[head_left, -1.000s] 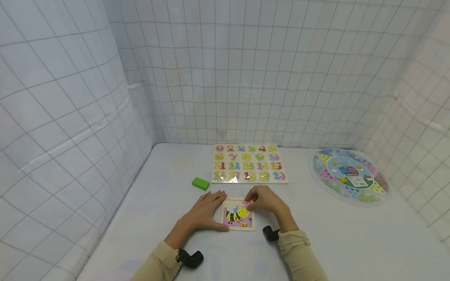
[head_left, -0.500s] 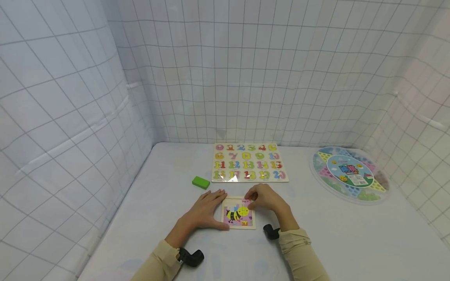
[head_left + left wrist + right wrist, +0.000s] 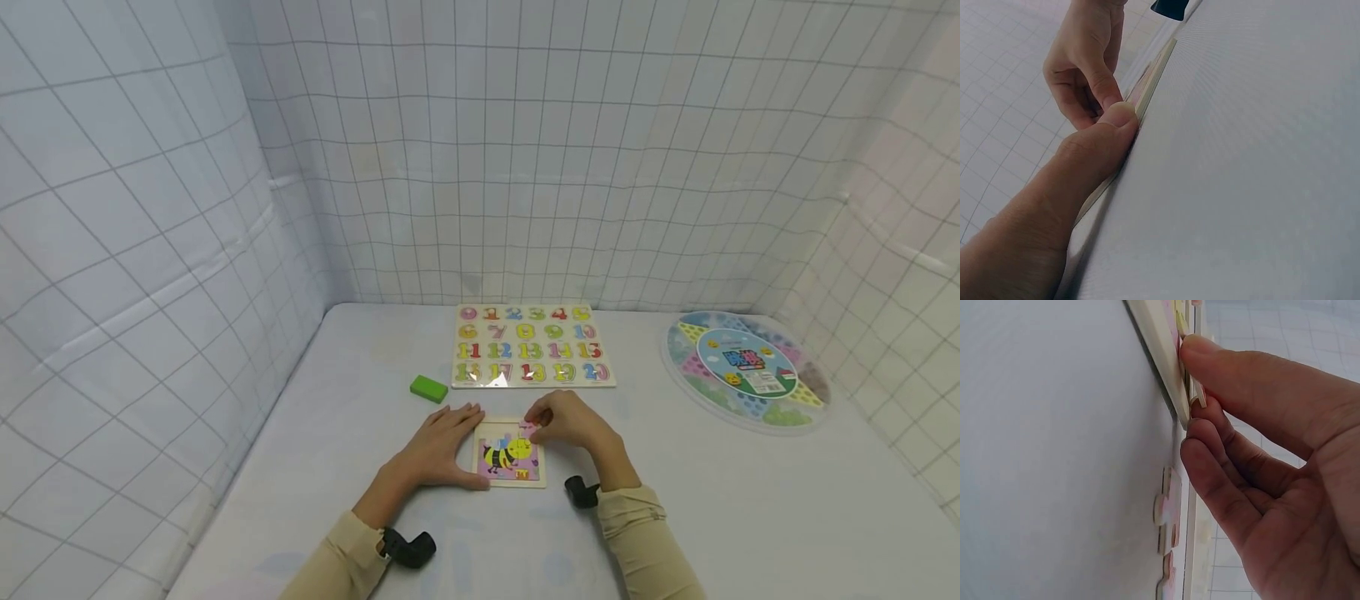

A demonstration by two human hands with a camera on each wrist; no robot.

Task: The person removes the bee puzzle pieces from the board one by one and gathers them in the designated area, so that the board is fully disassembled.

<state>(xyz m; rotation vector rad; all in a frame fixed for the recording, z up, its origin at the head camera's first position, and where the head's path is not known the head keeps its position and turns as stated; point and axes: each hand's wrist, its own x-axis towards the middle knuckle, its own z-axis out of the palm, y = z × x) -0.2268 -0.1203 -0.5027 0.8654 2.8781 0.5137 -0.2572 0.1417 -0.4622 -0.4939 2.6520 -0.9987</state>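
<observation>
A small wooden jigsaw puzzle (image 3: 495,482) with a yellow-and-black bee picture lies flat in its tray. My left hand (image 3: 438,454) rests along the tray's left side, fingers extended, its thumb (image 3: 1100,137) pressing the near edge. With thumb and fingertips, my right hand (image 3: 570,421) pinches a pink puzzle piece (image 3: 527,428) at the tray's upper right corner. The right wrist view shows the piece's thin edge (image 3: 1200,394) between these fingers, partly hidden. Bare wood shows along the top of the tray.
Loose jigsaw pieces (image 3: 1169,509) lie beyond the tray in the right wrist view. A number puzzle board (image 3: 533,346) lies behind the tray, with a green block (image 3: 429,388) to its left. At the right is a round board (image 3: 746,372) in clear wrap. Grid-patterned cloth (image 3: 480,167) surrounds the table.
The pinched piece has shifted slightly up and right, and more of the bee's face shows below it. My left hand stays in place on the tray.
</observation>
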